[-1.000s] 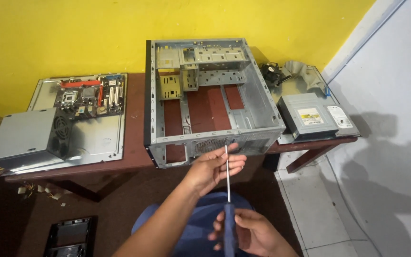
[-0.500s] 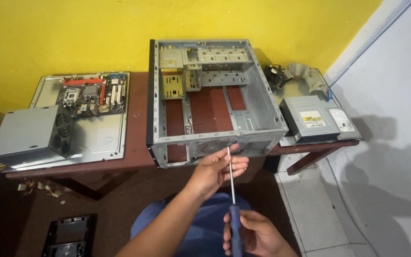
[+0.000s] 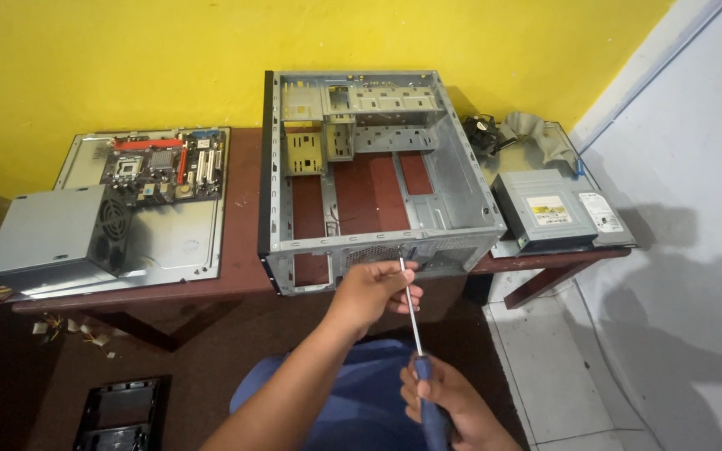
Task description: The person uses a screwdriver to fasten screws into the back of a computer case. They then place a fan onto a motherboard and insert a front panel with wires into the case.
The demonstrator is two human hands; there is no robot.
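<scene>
Screwdriver (image 3: 418,334): blue handle at 6 o'clock low in view, thin shaft running up toward 12, tip at the near wall of the case
Right hand (image 3: 453,409): wrapped tight round the blue handle, bottom edge of view, partly cut off
Left hand (image 3: 373,288): fingers pinched on the upper shaft just below the tip, forearm coming in from 7 o'clock
Lap: blue cloth under both hands
Black tray (image 3: 120,413): on the floor at 8 o'clock, well apart from the hands
Computer case (image 3: 369,179): open grey metal shell, lying on the table at 12 o'clock, stripped, drive cages at its far end
Table (image 3: 244,276): dark red-brown wood, case in the middle
Power supply (image 3: 56,234): grey box at 10 o'clock, fan grille facing right
Motherboard (image 3: 165,163): at 10–11 o'clock on a metal side panel, behind the power supply
Optical drive (image 3: 545,209): grey box at 2 o'clock, right of the case
Fan and grey ribbon cable (image 3: 511,129): behind the drive, near the yellow wall
</scene>
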